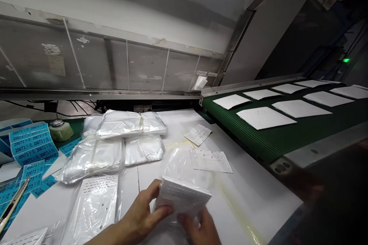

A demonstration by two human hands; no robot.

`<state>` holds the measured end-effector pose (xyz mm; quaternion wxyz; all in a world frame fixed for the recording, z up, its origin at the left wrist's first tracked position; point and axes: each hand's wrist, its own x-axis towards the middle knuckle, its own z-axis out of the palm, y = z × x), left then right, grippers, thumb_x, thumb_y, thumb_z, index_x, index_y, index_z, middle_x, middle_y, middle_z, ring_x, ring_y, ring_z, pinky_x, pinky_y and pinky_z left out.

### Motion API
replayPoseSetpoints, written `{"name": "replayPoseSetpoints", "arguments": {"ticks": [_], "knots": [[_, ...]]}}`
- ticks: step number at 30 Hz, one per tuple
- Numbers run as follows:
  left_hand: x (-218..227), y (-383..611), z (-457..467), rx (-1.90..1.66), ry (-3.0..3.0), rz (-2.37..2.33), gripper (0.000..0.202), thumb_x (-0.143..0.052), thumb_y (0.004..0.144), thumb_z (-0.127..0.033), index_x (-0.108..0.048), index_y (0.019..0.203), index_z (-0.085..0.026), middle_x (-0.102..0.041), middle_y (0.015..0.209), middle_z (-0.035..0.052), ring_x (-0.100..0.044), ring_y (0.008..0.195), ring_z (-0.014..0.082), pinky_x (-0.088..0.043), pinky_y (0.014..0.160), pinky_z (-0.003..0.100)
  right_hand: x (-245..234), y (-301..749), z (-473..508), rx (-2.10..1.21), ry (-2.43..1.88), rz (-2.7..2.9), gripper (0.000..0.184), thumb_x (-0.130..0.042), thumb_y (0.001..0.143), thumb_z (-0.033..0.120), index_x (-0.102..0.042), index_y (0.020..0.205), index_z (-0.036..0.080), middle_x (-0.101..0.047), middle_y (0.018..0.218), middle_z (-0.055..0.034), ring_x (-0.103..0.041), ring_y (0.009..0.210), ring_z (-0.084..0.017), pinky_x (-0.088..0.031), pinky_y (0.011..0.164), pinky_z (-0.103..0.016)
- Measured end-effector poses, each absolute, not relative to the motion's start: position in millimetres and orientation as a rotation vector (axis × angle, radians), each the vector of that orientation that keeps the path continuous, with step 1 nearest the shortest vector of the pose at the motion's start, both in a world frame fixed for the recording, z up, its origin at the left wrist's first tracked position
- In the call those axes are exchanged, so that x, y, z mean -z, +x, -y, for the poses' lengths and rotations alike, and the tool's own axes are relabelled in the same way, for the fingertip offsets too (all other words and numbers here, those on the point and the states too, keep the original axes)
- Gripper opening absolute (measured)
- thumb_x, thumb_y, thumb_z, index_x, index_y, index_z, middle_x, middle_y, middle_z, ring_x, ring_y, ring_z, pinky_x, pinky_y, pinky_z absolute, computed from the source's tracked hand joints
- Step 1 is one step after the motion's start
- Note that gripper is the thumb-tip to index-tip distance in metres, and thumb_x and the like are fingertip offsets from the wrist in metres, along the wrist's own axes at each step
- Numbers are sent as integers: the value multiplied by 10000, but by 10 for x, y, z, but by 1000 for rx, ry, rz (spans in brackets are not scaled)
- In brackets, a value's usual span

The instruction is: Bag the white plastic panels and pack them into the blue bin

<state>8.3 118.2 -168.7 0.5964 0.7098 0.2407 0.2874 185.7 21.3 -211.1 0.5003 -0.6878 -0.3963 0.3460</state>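
Both of my hands hold a small stack of white perforated sheets (pixel 182 197) at the bottom middle of the view. My left hand (pixel 140 216) grips its left edge, and my right hand (pixel 199 226) holds its lower right edge. Clear plastic film (pixel 181 168) lies just beyond the stack and seems to run under it. A loose perforated sheet (pixel 211 160) and a small slotted card (pixel 198 134) lie farther forward. A bagged perforated sheet (pixel 93 206) lies to my left.
Several bundles of plastic bags (pixel 115 141) lie on the white table (pixel 244 195). Blue printed labels (pixel 33 143) lie at the left, beside a small jar (pixel 61 131). A green conveyor belt (pixel 273 134) carrying several white sheets runs along the right, behind a raised metal edge.
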Motion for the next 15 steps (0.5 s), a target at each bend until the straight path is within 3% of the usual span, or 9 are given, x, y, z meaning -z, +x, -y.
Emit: {"name": "replayPoseSetpoints", "arguments": {"ticks": [4,6,11,15], "knots": [[1751,80,-1168,-670,1563,-565,352,-606,796,-149,-504,1124,-225,-643,1036,11,-587,958,200,-451,822,293,2314,1878,-212,-650,-1836,1098,527,-706,641,395,-577,1092,154,-633,1093,-140,-544,1072,-374,-407,930,-464],[1712,91,-1184,-691,1557,-568,370,-595,803,-154,-510,1156,-229,-631,1087,19,-573,1001,206,-442,864,305,2222,1908,-230,-731,-1834,1090,550,-719,635,410,-565,1100,161,-631,1094,-142,-549,1063,-378,-420,913,-480],[1630,55,-1207,-661,1624,-547,296,-599,811,-203,-557,1103,-223,-611,1137,32,-556,1013,223,-439,883,331,1713,1976,-292,-882,-1314,956,756,-724,647,514,-396,1259,216,-566,1225,-127,-524,1128,-325,-443,931,-434],[1477,16,-1203,-584,1587,-504,521,-631,769,-166,-448,1252,-235,-564,1224,52,-528,1070,238,-444,897,348,1629,1969,-274,-783,-1343,953,373,-678,755,423,-523,1031,227,-637,1020,-83,-597,968,-265,-492,821,-362]]}}
